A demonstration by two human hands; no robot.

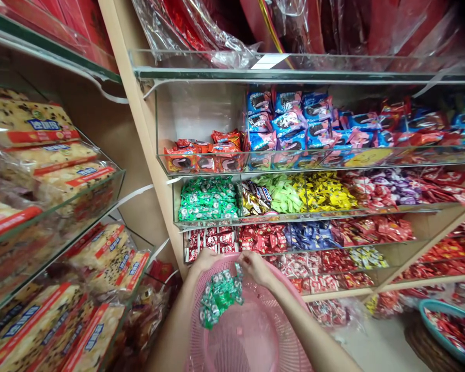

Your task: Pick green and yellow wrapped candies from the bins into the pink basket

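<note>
My left hand (204, 261) grips the pink basket (245, 338), below my fingers, by its rim, the best hold; it seems light, springy. My right hand's (256, 268) hold I can't tell; slippery-looking green candies (221, 293) lie beneath.

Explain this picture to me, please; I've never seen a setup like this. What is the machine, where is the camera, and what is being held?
There is no machine here: these are a person's two bare hands. The single picture comes from a camera worn on the head, looking forward and down.

The left hand holds the far rim of a pink basket. The right hand is at the rim too, close to the green packets inside; whether it pinches one is unclear.

Ahead, glass-fronted shelves hold wrapped goods, including similar green packets and blue packets. To the left are bagged snacks; at lower right, a teal basket holds red packets.
</note>
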